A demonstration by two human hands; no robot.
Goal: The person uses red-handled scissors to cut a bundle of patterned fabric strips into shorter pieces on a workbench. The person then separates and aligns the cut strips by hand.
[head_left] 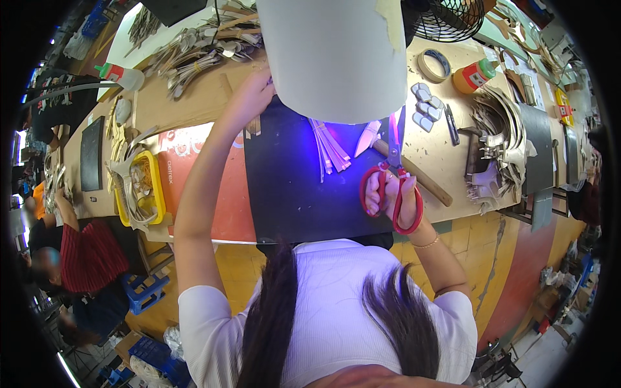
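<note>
My right hand [391, 195] is wrapped through the red handle loops of a pair of scissors [419, 208]; their blades point away from me and are slightly parted. My left hand [257, 96] reaches to the left side of a large white lamp-like cylinder [333, 58], which hides its fingertips. Whether it grips anything cannot be made out. Under violet light, several thin pale strips [331, 152] lie fanned on a black mat [291, 207]. A pale pointed piece [367, 139] rests right of them, near a wooden-handled hammer [427, 181] beside the scissors.
Right of the lamp are a tape roll [434, 65], grey pads [425, 107], an orange bottle [474, 76] and stacked curved strips [501, 145]. To the left stand a yellow basket [160, 194] and a white bottle [126, 77]. Strip bundles [194, 64] lie far left; a fan [449, 19] stands behind.
</note>
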